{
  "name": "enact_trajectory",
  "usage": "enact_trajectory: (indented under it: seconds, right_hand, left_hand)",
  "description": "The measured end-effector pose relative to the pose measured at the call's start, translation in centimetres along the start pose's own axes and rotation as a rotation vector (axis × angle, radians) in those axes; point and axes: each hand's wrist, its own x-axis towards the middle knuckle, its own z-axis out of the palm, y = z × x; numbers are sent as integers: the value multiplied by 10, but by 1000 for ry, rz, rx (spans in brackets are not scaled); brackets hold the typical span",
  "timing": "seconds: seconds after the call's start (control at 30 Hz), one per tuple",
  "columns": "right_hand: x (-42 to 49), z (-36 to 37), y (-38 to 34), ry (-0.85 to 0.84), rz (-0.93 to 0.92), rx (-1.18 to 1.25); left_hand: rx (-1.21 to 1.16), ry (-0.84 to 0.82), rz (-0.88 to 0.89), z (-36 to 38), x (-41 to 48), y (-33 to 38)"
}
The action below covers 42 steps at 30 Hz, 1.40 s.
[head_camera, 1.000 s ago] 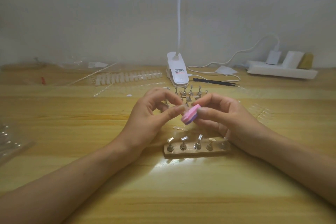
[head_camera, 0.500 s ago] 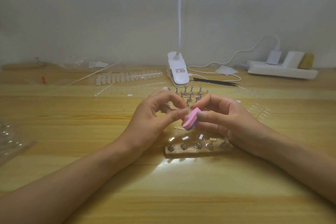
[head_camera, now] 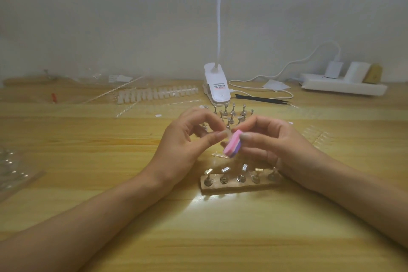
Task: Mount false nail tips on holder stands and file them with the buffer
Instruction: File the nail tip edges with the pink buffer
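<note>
Left hand [head_camera: 185, 141] pinches a small clear false nail tip [head_camera: 228, 134] between thumb and forefinger, above mid-worktop. Right hand [head_camera: 273, 142] grips the pink-and-purple foam buffer block [head_camera: 233, 145], thumb on top and fingers curled under. The block's pink face touches the tip.

Rectangular wooden holder base [head_camera: 240, 187], nearer the front edge and just below the hands, carries five upright metal holder stands [head_camera: 241, 173] in one row. Another clear tip [head_camera: 220, 155] lies flat between base and hands.

Behind the hands is a loose cluster of metal stands [head_camera: 231, 113]. Along the back edge:
- a strip of translucent white nail tips [head_camera: 154, 94]
- a white clip lamp [head_camera: 217, 91]
- black tweezers [head_camera: 262, 99]
- a white power strip [head_camera: 342, 88]

Crumpled clear plastic bag [head_camera: 13, 170] at the left edge; something shiny inside, can't tell what.
</note>
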Motion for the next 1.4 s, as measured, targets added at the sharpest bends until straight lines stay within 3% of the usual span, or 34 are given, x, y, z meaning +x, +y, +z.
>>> enact_trajectory:
  seconds: [0.13,0.4,0.53,0.67,0.8,0.9,1.03,1.13,1.23,1.33,1.4]
  right_hand:
    - [3,-3,-2,98,4,113]
    - [1,1,-2,1,19,-5]
    - [2,-3,-2,112,-20,113]
    - [-1,1,0,-4,0,-68]
    - [0,-2,-1,98,-26,70]
    - [-2,1,-1,-20,-5,-47]
    - [0,-1,0,81,-43,43]
    - [-1,0,1,-30,-35,-45]
    - [0,-1,1,38,-71,31]
    - [-1,-1,2,-65,-62,-40]
    - [-1,-1,3,-41,-84,-43]
  left_hand:
    - [-9,-6,12,0,0,2]
    - [-37,3,0,0,0,3]
    - [-65,-29,-46,0,-1,3]
    - [-68,-7,-34,-1,1,2]
    - [-65,-21,-34,0,0,3]
    - [-85,-13,-39,0,1,4]
    - [-91,-5,-42,0,0,5]
    - [-98,-12,-36,-1,0,5]
    - [-97,-8,-44,0,0,5]
    - [-102,4,-40,0,0,5]
    - [-88,3,-35,0,0,5]
